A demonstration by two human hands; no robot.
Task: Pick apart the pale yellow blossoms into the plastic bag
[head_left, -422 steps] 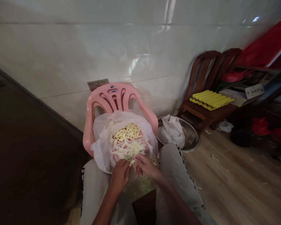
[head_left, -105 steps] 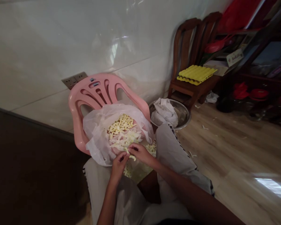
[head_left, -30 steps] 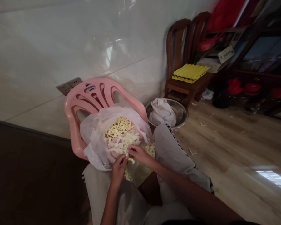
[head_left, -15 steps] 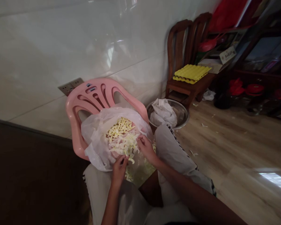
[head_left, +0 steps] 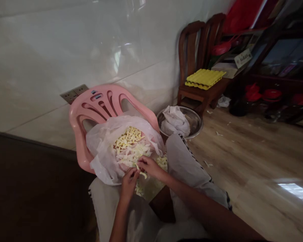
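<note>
A pale yellow-white curved strip, like a plant piece, is pinched in my left hand, its free end sticking out to the right. My right hand is closed with its fingertips against the strip's upper part, close by the left fingertips. Both hands are over the near edge of a pink plastic armchair lined with a white translucent bag. On the bag, yellower short pieces form a heap at the back, and longer whitish strips lie in front. More pieces lie lower, between my knees.
Right of the armchair, a metal basin holds a crumpled white bag. Yellow egg trays rest on a wooden chair by the tiled wall. Pale scraps are scattered on the wood floor. A wall socket is behind the armchair.
My right hand has moved left and down from beside the whitish strips to meet the left hand at the strip. My left hand has stayed nearly in place.
</note>
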